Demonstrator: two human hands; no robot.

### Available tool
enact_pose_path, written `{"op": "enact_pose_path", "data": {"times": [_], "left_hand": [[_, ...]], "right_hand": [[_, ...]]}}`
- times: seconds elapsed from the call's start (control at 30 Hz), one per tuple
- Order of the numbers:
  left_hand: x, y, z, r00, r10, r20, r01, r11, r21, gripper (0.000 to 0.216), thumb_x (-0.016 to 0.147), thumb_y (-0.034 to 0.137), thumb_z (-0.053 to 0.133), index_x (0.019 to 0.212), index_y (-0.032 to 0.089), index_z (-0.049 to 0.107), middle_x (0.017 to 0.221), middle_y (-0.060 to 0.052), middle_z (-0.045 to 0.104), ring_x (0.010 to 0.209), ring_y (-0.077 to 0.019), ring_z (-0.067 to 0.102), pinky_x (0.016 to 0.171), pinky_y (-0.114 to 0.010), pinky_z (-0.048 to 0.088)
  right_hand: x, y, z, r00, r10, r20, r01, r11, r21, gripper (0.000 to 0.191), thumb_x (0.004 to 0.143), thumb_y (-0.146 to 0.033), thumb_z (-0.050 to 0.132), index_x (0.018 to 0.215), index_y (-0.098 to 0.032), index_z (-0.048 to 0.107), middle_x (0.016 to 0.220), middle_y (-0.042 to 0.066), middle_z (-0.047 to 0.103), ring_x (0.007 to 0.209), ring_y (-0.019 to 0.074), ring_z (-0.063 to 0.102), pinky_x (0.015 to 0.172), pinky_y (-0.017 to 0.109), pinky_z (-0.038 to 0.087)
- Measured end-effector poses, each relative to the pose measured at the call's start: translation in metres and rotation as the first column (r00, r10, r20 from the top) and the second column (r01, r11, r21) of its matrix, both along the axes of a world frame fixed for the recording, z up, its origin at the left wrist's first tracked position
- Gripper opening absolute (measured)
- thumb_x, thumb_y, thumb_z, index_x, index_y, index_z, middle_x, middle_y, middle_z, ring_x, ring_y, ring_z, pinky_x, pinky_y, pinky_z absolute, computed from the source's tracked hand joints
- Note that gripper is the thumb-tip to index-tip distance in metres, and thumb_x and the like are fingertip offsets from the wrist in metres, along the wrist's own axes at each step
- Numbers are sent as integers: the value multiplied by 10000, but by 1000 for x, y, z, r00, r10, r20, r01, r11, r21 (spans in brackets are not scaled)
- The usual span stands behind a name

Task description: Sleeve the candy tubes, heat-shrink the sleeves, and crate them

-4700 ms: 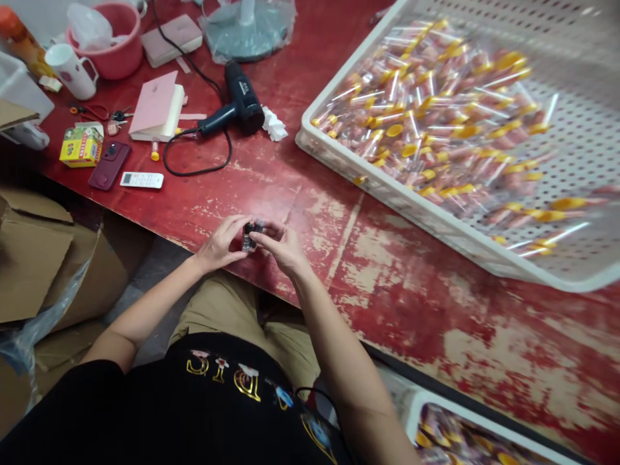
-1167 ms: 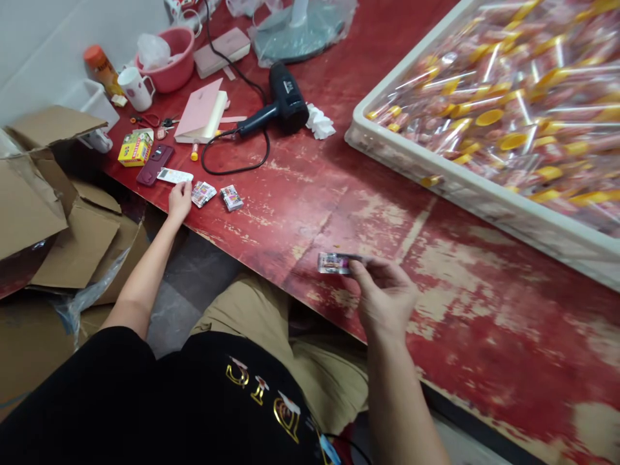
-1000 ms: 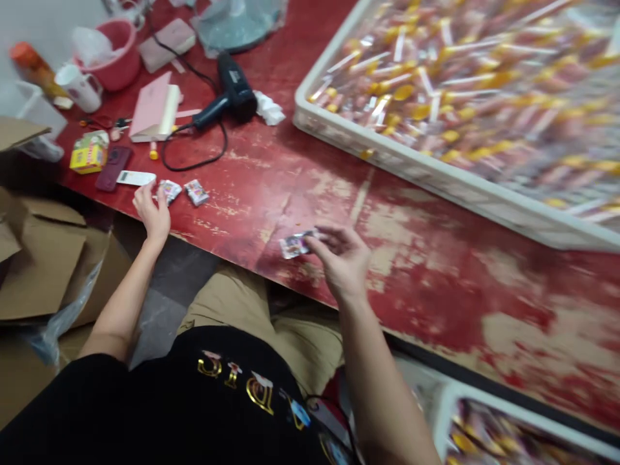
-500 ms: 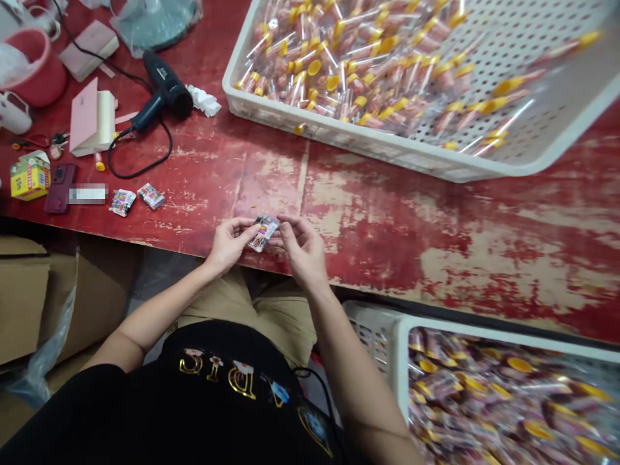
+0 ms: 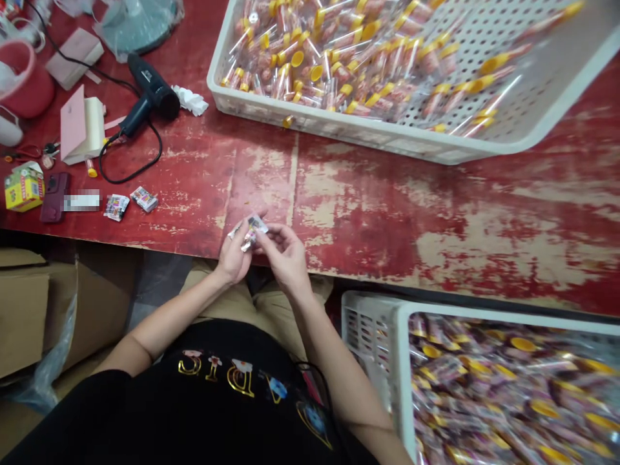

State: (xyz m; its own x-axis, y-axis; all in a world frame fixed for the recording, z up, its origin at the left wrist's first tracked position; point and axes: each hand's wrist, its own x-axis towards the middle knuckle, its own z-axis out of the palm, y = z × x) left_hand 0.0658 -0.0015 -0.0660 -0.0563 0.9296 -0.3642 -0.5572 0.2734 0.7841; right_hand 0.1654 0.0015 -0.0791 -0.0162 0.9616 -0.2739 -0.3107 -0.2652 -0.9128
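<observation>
My left hand [image 5: 236, 253] and my right hand [image 5: 283, 253] meet at the near edge of the worn red table [image 5: 368, 213]. Both pinch one small clear packet with a printed label [image 5: 249, 229], held just above the table edge. Two similar small packets [image 5: 130, 203] lie on the table further left. A white perforated tray [image 5: 426, 145] at the back holds many clear tubes with yellow caps [image 5: 339, 64].
A second white basket [image 5: 382, 342] of wrapped tubes stands low at my right, below the table edge. On the left lie a black heat gun [image 5: 148, 100] with its cord, a pink notebook [image 5: 80, 123], a dark red phone [image 5: 54, 197], a yellow box [image 5: 22, 188]. Cardboard boxes [image 5: 24, 310] sit on the floor at left.
My left hand came back from the two packets at the left and joined the right hand on the packet. Both hands now hold it closer to the table edge.
</observation>
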Motion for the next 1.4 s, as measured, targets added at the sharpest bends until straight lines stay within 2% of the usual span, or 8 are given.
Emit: {"op": "enact_pose_path", "data": {"times": [0.13, 0.33, 0.57, 0.77, 0.97, 1.07, 1.27, 1.4], "left_hand": [[-9, 4, 5, 987, -153, 46, 152, 988, 20, 385, 874, 495, 701, 1101, 189, 754, 1353, -103, 683, 1418, -309, 511, 1122, -409, 451], [-1, -1, -1, 983, 149, -106, -122, 966, 230, 443, 927, 587, 618, 1234, 271, 660, 1453, -61, 616, 1461, -236, 463, 1153, -365, 417], [-3, 12, 1, 999, 53, 8, -53, 999, -3, 320, 955, 523, 592, 950, 203, 616, 1285, -105, 710, 1379, -274, 557, 1103, -468, 481], [-1, 17, 7, 995, 25, 94, -28, 999, 28, 335, 899, 518, 702, 925, 188, 650, 1205, -111, 743, 1371, -290, 566, 1116, -470, 485], [3, 25, 2, 953, 266, 148, -259, 964, -63, 379, 683, 353, 930, 864, 141, 674, 860, -31, 764, 937, -186, 747, 994, -358, 558], [5, 27, 4, 949, 268, 168, -258, 963, -77, 430, 606, 325, 969, 849, 132, 671, 818, 1, 746, 745, -120, 719, 883, -318, 597], [11, 31, 12, 960, 263, 99, -252, 961, -117, 482, 479, 270, 1003, 731, 132, 617, 653, 57, 646, 539, -52, 590, 561, -181, 506], [6, 44, 17, 944, 327, 45, -320, 940, -116, 493, 484, 320, 997, 692, 136, 591, 584, 76, 587, 481, -28, 500, 483, -163, 423]], "right_hand": [[15, 15, -1, 990, 141, 4, -141, 989, 35, 593, 601, -512, 924, 1037, -215, 652, 816, -6, 726, 729, 137, 693, 667, 251, 601], [-12, -1, 0, 996, -26, -86, 25, 1000, -12, 525, 623, -553, 893, 904, -231, 588, 822, -11, 714, 718, 142, 687, 662, 273, 614], [-3, 3, 10, 981, 42, 188, -72, 985, 155, 336, 731, -486, 834, 784, -201, 665, 760, 8, 684, 671, 132, 612, 639, 263, 536], [2, 15, 7, 965, 61, 254, -105, 981, 162, 345, 743, -510, 800, 744, -185, 683, 711, 9, 679, 619, 137, 587, 565, 259, 479], [11, 29, 4, 945, -157, 285, 95, 971, 220, 323, 797, -473, 734, 862, -160, 783, 850, 60, 765, 759, 178, 680, 662, 285, 527], [14, 35, 6, 946, -223, 236, 169, 959, 228, 330, 754, -465, 773, 888, -163, 785, 855, 63, 773, 729, 171, 681, 649, 283, 543], [12, 24, 6, 950, -159, 269, 94, 967, 239, 379, 825, -543, 712, 742, -175, 675, 671, -11, 642, 613, 109, 567, 583, 228, 473], [19, 70, 21, 916, -153, 370, 28, 946, 324, 491, 922, -608, 573, 692, -175, 596, 621, -21, 549, 586, 103, 507, 552, 225, 429]]}}
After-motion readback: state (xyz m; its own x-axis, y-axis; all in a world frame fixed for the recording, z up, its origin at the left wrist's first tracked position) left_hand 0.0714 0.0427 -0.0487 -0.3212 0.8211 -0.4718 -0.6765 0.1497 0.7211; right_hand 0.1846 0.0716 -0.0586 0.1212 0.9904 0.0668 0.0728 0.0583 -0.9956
